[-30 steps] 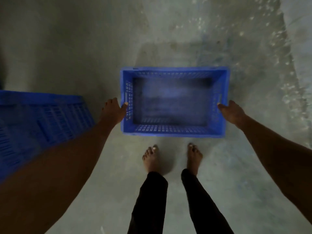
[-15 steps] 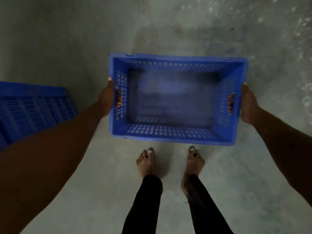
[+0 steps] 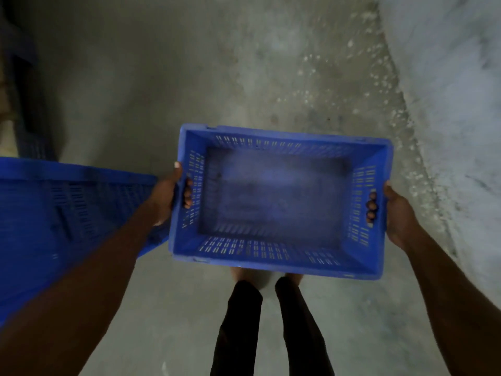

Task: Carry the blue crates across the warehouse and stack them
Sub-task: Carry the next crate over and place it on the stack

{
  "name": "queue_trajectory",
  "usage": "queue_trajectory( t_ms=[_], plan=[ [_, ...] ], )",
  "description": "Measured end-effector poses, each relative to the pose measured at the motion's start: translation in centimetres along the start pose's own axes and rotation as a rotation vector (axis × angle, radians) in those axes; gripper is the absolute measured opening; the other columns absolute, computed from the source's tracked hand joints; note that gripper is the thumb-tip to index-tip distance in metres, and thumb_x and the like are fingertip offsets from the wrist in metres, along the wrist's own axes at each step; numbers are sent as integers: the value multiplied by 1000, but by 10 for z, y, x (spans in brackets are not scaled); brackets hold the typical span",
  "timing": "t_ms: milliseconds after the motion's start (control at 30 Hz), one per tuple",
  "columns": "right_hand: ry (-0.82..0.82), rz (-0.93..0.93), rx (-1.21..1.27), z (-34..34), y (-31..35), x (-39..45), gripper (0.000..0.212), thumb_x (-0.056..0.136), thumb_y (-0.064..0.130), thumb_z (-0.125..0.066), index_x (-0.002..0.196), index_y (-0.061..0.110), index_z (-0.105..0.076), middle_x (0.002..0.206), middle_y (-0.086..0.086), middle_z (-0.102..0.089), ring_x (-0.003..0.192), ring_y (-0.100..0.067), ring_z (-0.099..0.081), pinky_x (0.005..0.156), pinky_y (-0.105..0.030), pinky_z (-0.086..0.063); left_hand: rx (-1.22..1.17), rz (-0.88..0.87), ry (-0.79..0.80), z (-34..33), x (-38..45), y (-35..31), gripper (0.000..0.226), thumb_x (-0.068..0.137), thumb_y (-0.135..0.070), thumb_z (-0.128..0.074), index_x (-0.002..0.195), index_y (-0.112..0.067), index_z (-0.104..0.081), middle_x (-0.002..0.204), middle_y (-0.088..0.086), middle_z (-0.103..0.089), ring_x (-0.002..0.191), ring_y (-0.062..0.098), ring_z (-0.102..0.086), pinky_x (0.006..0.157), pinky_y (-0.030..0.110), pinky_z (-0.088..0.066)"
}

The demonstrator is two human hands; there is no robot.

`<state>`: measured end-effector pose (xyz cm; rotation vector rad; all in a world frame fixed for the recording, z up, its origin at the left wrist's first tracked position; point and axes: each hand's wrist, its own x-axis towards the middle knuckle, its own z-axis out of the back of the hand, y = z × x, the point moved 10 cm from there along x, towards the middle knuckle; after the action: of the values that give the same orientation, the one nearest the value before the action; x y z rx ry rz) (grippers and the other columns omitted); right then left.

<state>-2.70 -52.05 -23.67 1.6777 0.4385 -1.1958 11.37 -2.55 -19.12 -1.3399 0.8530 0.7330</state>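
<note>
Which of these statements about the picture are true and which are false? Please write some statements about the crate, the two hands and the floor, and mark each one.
1. Both hands hold the blue crate by its side handle slots. True: the left hand and the right hand each have fingers through a slot.
2. The held crate is full of boxes. False: it is empty; its bare bottom shows.
3. A second blue crate lies to the person's left. True.
4. The floor is covered with wooden planks. False: it looks like grey concrete.
5. The held crate hides most of the person's feet. True.
</note>
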Motion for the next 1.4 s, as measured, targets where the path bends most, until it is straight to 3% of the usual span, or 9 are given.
queue_trajectory(
  t_ms=[67,200,367,500,800,1100,1400],
  plan=[
    [20,38,25,-2,26,-55,43,90,59,-44,79,17,-49,53,1,-48,41,-16,-48,42,-22,-45,-68,-70,-18,8,-45,-22,53,98,-65,-35,79,-19,-53,51,-4,-42,37,10,-37,36,18,-32],
    [-2,117,60,8,74,-158,41,102,48,-35,82,16,-52,55,-1,-59,44,-19,-60,47,-27,-54,-74,-109,-53,10,-142,-72,52,94,-69,-40,77,-22,-51,52,-6,-35,37,8,-29,35,17,-22],
    [-34,154,114,24,129,-267,42,101,52,-36,81,19,-51,61,-1,-59,34,-12,-43,35,-18,-37,-26,-189,-119,3,-254,-134,57,92,-76,-40,74,-22,-48,54,-5,-34,39,10,-27,34,18,-21],
    [-58,168,45,36,159,-333,45,103,52,-34,79,17,-50,58,-4,-58,32,-16,-46,34,-18,-38,-6,-214,-136,-6,-320,-162,58,91,-77,-38,71,-23,-46,52,-5,-34,37,10,-27,33,17,-22],
    [-88,290,40,59,199,-405,47,100,57,-39,73,18,-47,56,-2,-39,35,-12,-28,34,-21,-24,28,-307,-182,-28,-413,-193,59,93,-76,-34,69,-23,-45,55,-3,-36,40,12,-25,35,19,-21],
    [-188,323,109,81,174,-445,48,99,60,-38,74,20,-47,51,2,-40,35,-11,-28,36,-18,-24,142,-352,-120,-43,-423,-219,60,94,-76,-32,69,-23,-45,57,-3,-35,39,10,-25,36,18,-21],
    [-373,299,329,94,60,-518,47,99,58,-40,76,18,-49,56,1,-43,40,-11,-32,39,-21,-29,389,-366,115,-78,-409,-236,60,93,-77,-36,73,-21,-46,56,-3,-34,42,12,-23,38,20,-22]
  ],
)
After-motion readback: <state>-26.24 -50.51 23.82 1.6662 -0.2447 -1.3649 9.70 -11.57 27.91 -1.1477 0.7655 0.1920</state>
